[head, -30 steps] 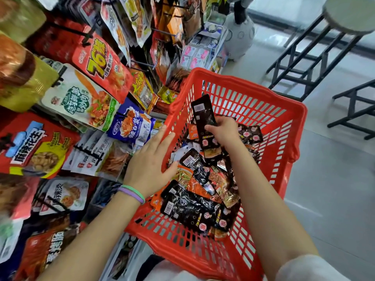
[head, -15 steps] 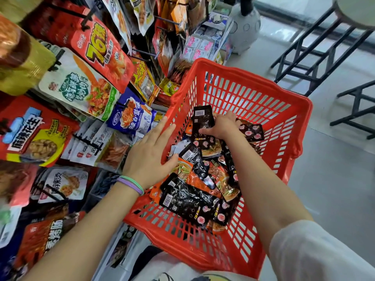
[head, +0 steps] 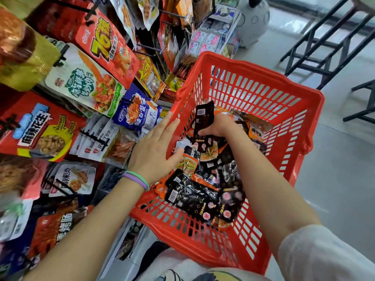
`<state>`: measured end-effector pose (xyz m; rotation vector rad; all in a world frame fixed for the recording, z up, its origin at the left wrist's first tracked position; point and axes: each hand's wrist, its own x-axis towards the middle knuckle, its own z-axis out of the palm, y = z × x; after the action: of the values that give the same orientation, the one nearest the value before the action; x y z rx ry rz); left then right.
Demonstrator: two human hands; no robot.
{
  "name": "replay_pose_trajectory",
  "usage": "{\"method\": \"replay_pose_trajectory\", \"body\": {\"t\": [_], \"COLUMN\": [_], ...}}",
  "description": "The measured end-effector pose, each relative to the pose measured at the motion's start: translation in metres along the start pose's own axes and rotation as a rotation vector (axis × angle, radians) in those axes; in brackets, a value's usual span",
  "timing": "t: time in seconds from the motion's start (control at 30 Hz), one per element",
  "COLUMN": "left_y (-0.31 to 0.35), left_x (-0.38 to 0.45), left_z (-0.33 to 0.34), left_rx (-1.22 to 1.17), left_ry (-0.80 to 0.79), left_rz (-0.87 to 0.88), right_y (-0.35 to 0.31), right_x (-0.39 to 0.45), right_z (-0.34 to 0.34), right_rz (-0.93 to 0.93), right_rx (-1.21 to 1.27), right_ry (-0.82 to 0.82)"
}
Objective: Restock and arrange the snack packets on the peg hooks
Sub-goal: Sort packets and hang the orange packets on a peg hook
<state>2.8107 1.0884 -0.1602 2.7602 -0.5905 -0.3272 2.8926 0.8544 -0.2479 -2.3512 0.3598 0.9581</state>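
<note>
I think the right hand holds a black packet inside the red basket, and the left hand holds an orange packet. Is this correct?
Not quite. In the head view the left hand holds nothing: it rests open on the rim of the red basket, fingers straight. The rest is right: the right hand holds a black packet inside the basket.

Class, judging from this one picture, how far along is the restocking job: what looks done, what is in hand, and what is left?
Done: many snack packets already hang on the peg hooks. In hand: the right hand has a grip on a black foil packet inside the red plastic basket, while the left hand rests flat on its rim. Left: a pile of black and orange packets remains in the basket.
</note>
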Motion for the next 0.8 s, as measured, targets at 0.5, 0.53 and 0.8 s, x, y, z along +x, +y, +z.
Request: {"method": "replay_pose_trajectory", "body": {"t": [0.5,0.53,0.8], "left_y": [0.003,0.005,0.067], "left_x": [-0.002,-0.003,-0.027], "left_z": [-0.007,-0.010,-0.034], "left_rx": [-0.089,-0.131,-0.891], "left_ry": [-0.035,-0.048,-0.034], "left_rz": [-0.019,-0.034,-0.276], "right_y": [0.013,0.013,0.001], "right_x": [-0.097,-0.106,-0.159], "right_z": [-0.008,-0.009,-0.001], "right_rz": [-0.226,-0.252,-0.348], "right_rx": [1.002,1.047,1.375], "right_ry": [0.220,0.213,-0.015]}}
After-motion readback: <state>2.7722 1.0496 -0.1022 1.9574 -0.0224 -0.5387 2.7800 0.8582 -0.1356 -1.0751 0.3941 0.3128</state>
